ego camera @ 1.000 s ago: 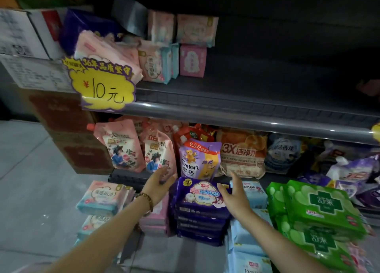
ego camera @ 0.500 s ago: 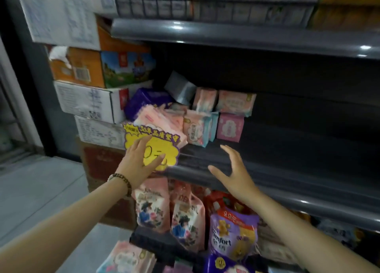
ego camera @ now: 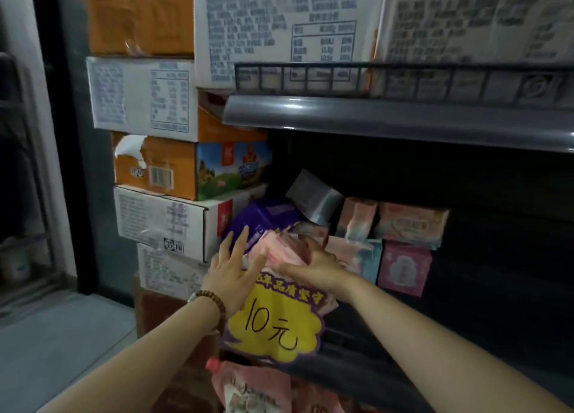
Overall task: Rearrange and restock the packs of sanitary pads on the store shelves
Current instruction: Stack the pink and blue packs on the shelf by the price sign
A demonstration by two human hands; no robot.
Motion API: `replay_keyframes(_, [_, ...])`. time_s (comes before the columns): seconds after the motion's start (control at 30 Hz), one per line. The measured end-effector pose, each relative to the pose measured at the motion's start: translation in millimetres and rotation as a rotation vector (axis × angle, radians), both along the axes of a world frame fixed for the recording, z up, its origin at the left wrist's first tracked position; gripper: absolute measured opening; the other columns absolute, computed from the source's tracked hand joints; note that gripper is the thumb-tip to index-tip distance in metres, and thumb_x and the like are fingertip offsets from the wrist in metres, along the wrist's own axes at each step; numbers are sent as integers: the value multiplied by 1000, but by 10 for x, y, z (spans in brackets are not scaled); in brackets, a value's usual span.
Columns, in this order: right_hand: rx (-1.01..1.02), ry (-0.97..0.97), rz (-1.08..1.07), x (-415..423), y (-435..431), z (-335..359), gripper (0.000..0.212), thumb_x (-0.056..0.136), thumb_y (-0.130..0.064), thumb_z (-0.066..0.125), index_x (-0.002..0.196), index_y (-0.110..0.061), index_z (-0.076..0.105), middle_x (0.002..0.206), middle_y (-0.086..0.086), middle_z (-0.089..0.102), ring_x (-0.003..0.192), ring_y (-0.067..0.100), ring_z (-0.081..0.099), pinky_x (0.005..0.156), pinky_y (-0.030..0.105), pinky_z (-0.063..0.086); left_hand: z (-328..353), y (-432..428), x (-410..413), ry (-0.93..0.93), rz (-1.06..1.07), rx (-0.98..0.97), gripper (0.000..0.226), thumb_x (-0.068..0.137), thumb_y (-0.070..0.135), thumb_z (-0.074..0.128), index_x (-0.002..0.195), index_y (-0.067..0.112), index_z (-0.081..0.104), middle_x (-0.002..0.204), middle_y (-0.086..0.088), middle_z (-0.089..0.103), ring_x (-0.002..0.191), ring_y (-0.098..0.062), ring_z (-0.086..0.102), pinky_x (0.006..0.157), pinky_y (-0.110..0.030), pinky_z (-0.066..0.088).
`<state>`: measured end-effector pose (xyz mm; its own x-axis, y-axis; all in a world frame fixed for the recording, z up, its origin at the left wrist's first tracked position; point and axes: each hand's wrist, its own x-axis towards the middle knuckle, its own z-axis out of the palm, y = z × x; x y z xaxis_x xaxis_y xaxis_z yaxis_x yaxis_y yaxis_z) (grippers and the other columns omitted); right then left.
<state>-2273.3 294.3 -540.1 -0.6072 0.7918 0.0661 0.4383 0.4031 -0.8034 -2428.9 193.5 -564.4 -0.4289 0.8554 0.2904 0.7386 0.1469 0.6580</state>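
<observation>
Pink packs of sanitary pads [ego camera: 281, 251] lie in a loose pile at the left end of the dark middle shelf [ego camera: 466, 328], above a yellow "10元" price sign [ego camera: 276, 325]. My left hand [ego camera: 231, 272], with a bead bracelet on the wrist, presses flat with straight fingers on the left side of the pile, next to a purple pack [ego camera: 264, 220]. My right hand [ego camera: 313, 262] grips the pink packs from the right, its fingers curled over their top. More pink and teal packs [ego camera: 407, 226] stand behind and to the right.
Cardboard boxes [ego camera: 161, 223] are stacked against the shelf's left side. An upper shelf [ego camera: 388, 117] with a wire rail carries white cartons. The middle shelf is dark and bare to the right. Pink pouches [ego camera: 251, 387] hang below the sign. Grey floor lies at lower left.
Both hands have risen from the purple packs low down to the middle shelf. The left hand moved from the price sign onto the pile; the right hand closed on the pink packs.
</observation>
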Motion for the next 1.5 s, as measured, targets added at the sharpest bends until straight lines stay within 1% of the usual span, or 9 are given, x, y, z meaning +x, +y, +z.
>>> replay_keyframes(0.2, [-37, -110, 42, -129, 59, 82, 83, 79, -51, 71, 147, -27, 29, 136, -8, 45, 113, 10, 44, 75, 14, 35, -111, 96, -47, 76, -38, -17, 94, 67, 90, -2, 149, 42, -6, 159, 8, -8, 147, -18, 5, 118, -41, 10])
replay_keyframes(0.47, [-110, 89, -89, 85, 144, -98, 102, 60, -68, 76, 141, -22, 35, 137, -1, 51, 116, 20, 57, 90, 30, 47, -90, 1, 106, 153, 54, -57, 93, 64, 81, -3, 148, 42, -3, 160, 7, -2, 147, -14, -1, 118, -36, -6])
replay_keyframes(0.63, [-262, 413, -254, 666, 125, -290, 46, 81, -33, 74, 119, -13, 58, 109, 4, 68, 89, 11, 65, 63, 19, 49, 27, -30, 455, 188, 40, 12, 101, 62, 83, -5, 151, 36, 5, 159, 8, 4, 146, -10, -7, 117, -32, -11])
replay_keyframes(0.8, [-305, 555, -296, 1091, 22, -329, 49, 80, -30, 75, 123, -14, 56, 106, -2, 65, 97, 12, 62, 83, 20, 48, 112, 52, 991, 263, -18, -110, 95, 76, 77, 4, 152, 22, 17, 157, 0, 18, 144, -19, 8, 119, -34, 2])
replay_keyframes(0.93, [-285, 469, -208, 1253, -65, -291, 67, 80, -39, 73, 136, -21, 42, 115, -10, 57, 102, 3, 54, 90, 19, 39, 211, 184, 1202, -28, 51, -186, 58, 99, 27, 22, 153, 20, 1, 156, -24, 3, 135, -41, 28, 113, -42, 22])
replay_keyframes(1.1, [-264, 474, -135, 1157, -95, -262, 72, 84, -37, 69, 144, -19, 34, 142, -1, 44, 115, 6, 44, 94, 18, 35, 287, 368, 989, -372, 117, -105, 65, 102, 20, 28, 150, 27, -16, 154, -23, 14, 125, -38, 42, 105, -38, 34])
replay_keyframes(1.2, [-259, 474, -104, 997, -86, -281, 67, 84, -37, 70, 140, -25, 36, 137, -5, 48, 112, 4, 48, 86, 11, 41, 353, 427, 998, -376, 3, -232, 59, 103, 41, 20, 152, 22, -9, 151, -24, 27, 132, -36, 38, 109, -40, 29])
replay_keyframes(1.33, [-255, 506, -96, 826, -46, -372, 52, 84, -29, 72, 127, -27, 42, 113, -11, 59, 89, -9, 54, 61, 4, 45, 362, 542, 980, -334, -127, -246, 97, 77, 80, 16, 149, 15, 26, 150, -17, 34, 137, -31, 35, 114, -40, 27])
replay_keyframes(1.5, [-211, 537, -112, 825, -48, -467, 35, 90, -28, 65, 122, -21, 55, 110, -4, 68, 93, 0, 65, 71, 10, 51, 279, 583, 1011, -78, -114, -223, 109, 72, 83, -2, 135, 10, 47, 132, -19, 52, 132, -27, 40, 112, -36, 19])
